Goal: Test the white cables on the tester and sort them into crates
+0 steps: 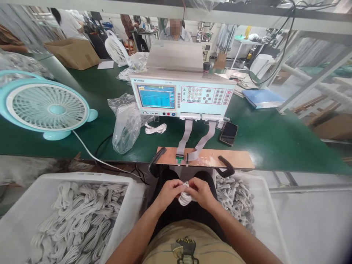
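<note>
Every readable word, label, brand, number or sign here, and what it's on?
Nothing reads with certainty:
Brand mark, top left of the instrument: too blurred.
Model code, upper front of the instrument: too small.
Screen: text too small.
Keypad: key labels too small.
Dark container near the instrument's top: marking too blurred.

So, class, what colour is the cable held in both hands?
The cable is white, seen in the head view.
</note>
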Demonstrator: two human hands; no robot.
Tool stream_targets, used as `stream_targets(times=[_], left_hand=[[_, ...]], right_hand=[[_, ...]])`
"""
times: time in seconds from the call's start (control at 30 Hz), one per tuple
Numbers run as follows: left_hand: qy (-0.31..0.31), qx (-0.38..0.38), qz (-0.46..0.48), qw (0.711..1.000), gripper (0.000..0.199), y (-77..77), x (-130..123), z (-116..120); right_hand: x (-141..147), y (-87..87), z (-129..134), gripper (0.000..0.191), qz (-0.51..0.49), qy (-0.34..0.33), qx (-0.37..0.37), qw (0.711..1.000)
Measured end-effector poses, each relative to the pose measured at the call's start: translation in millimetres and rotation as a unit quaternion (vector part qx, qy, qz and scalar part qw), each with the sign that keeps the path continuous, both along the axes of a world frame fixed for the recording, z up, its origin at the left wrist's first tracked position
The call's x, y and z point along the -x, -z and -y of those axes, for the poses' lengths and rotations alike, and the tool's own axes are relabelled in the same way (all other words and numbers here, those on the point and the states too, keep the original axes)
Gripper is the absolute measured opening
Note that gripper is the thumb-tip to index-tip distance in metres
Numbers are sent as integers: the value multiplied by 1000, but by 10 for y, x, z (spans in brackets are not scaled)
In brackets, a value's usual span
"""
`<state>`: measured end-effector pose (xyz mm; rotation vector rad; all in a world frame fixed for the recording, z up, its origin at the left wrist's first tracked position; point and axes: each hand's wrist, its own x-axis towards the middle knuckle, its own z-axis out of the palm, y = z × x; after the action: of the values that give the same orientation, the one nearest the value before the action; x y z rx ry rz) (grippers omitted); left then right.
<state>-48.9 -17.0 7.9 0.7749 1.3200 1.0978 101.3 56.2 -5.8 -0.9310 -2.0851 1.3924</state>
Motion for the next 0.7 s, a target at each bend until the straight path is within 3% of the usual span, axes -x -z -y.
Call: stream_targets(times=[0.17,0.33,0.7], left_hand=[[-82,21,130,988,26,72,-53,-87],[-157,3,86,984,26,190,-105,-119],[-117,-36,-16,992,29,226,32,-141]], right_hand=[[82,1,-82,24,-99,49,141,984],[232,15,-136,26,-120,107,180,971],[388,23,-213,27,-147,136,233,952]])
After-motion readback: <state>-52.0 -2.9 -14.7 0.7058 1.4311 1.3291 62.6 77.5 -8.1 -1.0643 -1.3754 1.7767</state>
